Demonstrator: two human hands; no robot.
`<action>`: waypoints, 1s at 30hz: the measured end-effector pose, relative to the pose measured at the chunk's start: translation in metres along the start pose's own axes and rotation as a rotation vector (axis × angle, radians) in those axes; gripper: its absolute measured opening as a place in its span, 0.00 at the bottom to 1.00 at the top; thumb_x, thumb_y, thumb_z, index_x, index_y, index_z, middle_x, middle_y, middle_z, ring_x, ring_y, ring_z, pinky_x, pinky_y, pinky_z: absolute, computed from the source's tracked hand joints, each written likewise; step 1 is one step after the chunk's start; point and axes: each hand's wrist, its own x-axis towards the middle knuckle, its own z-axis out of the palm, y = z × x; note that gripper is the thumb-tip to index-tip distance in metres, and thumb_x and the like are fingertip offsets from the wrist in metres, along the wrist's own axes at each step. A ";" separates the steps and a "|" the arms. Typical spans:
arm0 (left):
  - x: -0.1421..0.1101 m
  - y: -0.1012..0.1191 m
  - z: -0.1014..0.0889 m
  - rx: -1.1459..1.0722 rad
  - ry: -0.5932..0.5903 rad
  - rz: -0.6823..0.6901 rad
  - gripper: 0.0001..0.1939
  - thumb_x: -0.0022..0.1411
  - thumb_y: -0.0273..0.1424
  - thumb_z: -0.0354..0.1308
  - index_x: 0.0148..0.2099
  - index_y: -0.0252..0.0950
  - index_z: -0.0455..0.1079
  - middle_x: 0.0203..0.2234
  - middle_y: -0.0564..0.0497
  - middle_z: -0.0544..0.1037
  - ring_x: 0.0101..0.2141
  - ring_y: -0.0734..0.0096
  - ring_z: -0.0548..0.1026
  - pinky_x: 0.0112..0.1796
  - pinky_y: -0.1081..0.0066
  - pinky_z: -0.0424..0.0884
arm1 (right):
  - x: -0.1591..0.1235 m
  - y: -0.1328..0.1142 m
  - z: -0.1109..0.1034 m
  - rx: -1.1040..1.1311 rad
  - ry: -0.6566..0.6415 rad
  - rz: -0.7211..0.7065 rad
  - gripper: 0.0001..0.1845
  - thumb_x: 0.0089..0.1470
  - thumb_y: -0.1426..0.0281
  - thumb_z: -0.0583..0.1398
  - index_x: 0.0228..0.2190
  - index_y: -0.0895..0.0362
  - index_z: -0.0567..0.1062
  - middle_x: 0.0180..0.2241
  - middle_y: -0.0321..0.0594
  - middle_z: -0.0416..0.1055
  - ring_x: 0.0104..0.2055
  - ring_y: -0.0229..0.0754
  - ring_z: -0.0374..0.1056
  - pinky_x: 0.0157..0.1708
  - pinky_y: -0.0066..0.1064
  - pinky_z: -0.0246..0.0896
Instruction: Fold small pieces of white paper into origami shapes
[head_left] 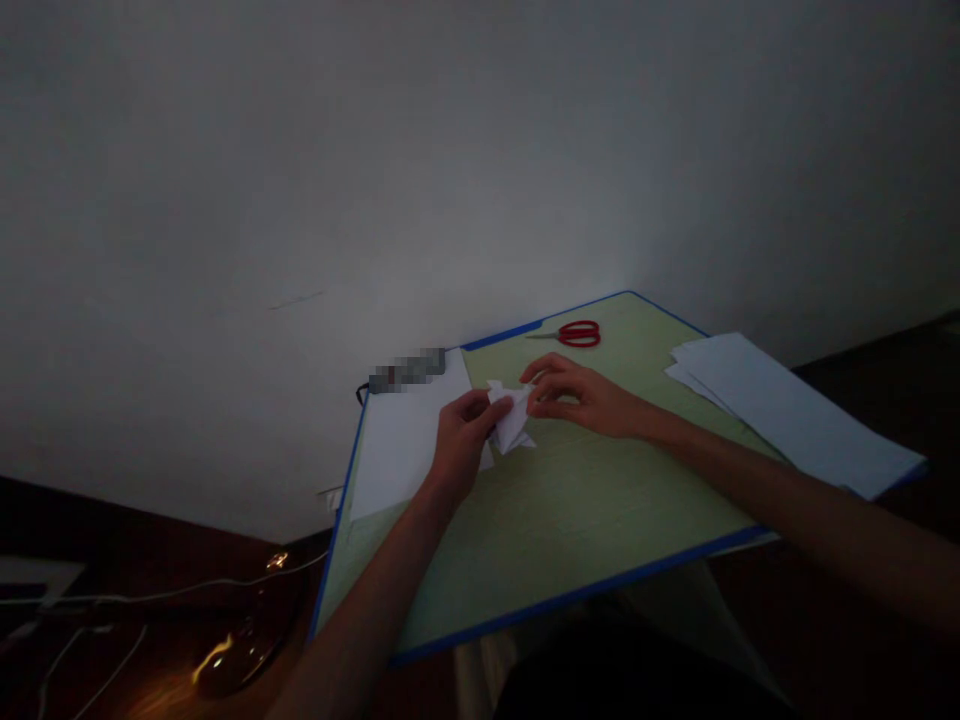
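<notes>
A small piece of white folded paper (511, 420), with several pointed flaps, is held above the table. My left hand (465, 440) grips its left side, thumb on top and fingers curled beneath. At the paper's upper right edge, my right hand (574, 395) has its fingers bent toward the thumb, fingertips pinching at a corner flap; the exact contact is too dim to see. Behind the hands, red-handled scissors (577, 334) lie closed, blades to the left. A white sheet (405, 440) lies flat under and left of my left hand.
The green table (570, 510) has a blue rim and stands by a grey wall (480, 170). A stack of white paper (795, 400) overhangs its right edge. A blurred-out item (407, 369) sits at the back left corner. Cables (187, 583) and a shiny lamp-like base (232, 660) are at lower left.
</notes>
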 end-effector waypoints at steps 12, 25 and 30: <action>-0.005 -0.003 0.005 0.072 -0.041 0.062 0.17 0.51 0.40 0.73 0.37 0.32 0.79 0.30 0.47 0.82 0.30 0.71 0.77 0.35 0.70 0.71 | 0.002 -0.003 0.023 0.372 0.187 0.210 0.21 0.52 0.64 0.70 0.46 0.52 0.73 0.39 0.36 0.74 0.33 0.36 0.72 0.33 0.29 0.70; -0.003 -0.003 0.002 0.053 -0.071 0.057 0.13 0.52 0.36 0.73 0.33 0.33 0.77 0.27 0.50 0.79 0.27 0.74 0.74 0.32 0.72 0.70 | -0.001 -0.004 0.021 0.349 0.178 0.261 0.17 0.50 0.60 0.71 0.38 0.54 0.76 0.27 0.33 0.75 0.30 0.38 0.73 0.30 0.31 0.68; -0.003 -0.003 0.002 0.054 -0.098 0.050 0.13 0.52 0.36 0.73 0.33 0.33 0.77 0.27 0.49 0.80 0.28 0.73 0.75 0.33 0.72 0.70 | -0.001 -0.006 0.020 0.328 0.189 0.267 0.17 0.50 0.60 0.71 0.38 0.54 0.76 0.25 0.32 0.75 0.28 0.38 0.73 0.28 0.30 0.67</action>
